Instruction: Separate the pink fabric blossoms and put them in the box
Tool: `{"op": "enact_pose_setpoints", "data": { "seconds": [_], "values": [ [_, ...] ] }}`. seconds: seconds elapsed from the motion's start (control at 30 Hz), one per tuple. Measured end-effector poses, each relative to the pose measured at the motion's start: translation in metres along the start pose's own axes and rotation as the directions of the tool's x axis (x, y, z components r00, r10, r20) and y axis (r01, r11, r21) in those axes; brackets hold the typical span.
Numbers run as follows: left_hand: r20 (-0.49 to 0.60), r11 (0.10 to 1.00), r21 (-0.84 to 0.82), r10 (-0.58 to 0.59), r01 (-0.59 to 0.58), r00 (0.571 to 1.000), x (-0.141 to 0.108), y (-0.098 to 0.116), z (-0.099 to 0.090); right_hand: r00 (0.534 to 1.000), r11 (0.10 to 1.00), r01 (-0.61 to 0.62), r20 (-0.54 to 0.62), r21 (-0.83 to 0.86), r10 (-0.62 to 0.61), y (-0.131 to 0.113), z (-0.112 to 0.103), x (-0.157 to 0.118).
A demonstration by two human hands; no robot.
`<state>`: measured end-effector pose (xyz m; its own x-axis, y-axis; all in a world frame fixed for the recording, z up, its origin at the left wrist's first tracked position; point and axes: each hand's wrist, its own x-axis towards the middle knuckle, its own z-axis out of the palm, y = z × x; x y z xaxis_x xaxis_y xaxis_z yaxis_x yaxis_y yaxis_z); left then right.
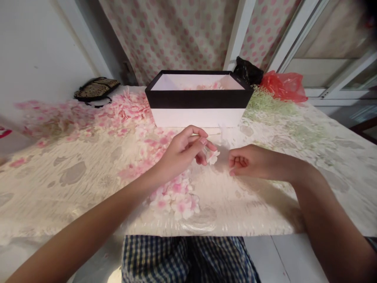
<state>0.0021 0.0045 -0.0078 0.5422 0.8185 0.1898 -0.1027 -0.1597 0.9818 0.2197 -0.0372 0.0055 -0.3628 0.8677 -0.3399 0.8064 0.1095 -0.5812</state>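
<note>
My left hand (182,152) pinches a small white-and-pink fabric flower (212,157) between its fingertips, just above the tablecloth. My right hand (246,162) lies a short way to the right of that flower, its fingers curled over a thin pale stem (232,169). Only the stem's tip shows. A heap of loose pink-and-white artificial blossoms (175,198) lies on the cloth below my left wrist. Behind my hands stands a black-rimmed white box (196,117) holding pink blossoms (206,86).
Pink petals and blossoms (126,110) spread across the far left of the floral tablecloth (73,204). Green fibrous filler (271,106), a black bag (247,71) and a red plastic bag (284,87) sit behind the box at right. A patterned purse (97,89) lies far left.
</note>
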Motion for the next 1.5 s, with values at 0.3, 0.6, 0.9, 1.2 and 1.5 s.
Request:
{"op": "enact_pose_setpoints", "data": {
  "seconds": [0.3,0.6,0.9,1.2,1.5],
  "values": [
    [0.185,0.780,0.602,0.070,-0.169,0.980,-0.003,-0.014,-0.008,0.999,0.993,0.038,0.031,-0.111,-0.035,-0.003,0.012,0.000],
    [0.410,0.603,0.778,-0.276,-0.175,0.870,-0.006,0.025,-0.027,0.998,0.980,0.004,-0.059,-0.198,-0.016,0.001,0.019,-0.003],
    [0.563,0.644,0.758,-0.565,-0.105,0.603,-0.014,0.021,-0.017,0.998,0.980,0.014,-0.062,-0.198,-0.027,-0.008,0.025,-0.004],
    [0.561,0.661,0.745,-0.547,-0.089,0.621,-0.013,0.025,-0.021,0.990,0.953,0.103,-0.063,-0.286,-0.126,-0.006,0.030,-0.002],
    [0.584,0.638,0.754,-0.542,-0.157,0.604,-0.017,0.022,-0.014,0.990,0.964,0.098,-0.076,-0.245,-0.120,-0.005,0.033,-0.008]
  ]
}}
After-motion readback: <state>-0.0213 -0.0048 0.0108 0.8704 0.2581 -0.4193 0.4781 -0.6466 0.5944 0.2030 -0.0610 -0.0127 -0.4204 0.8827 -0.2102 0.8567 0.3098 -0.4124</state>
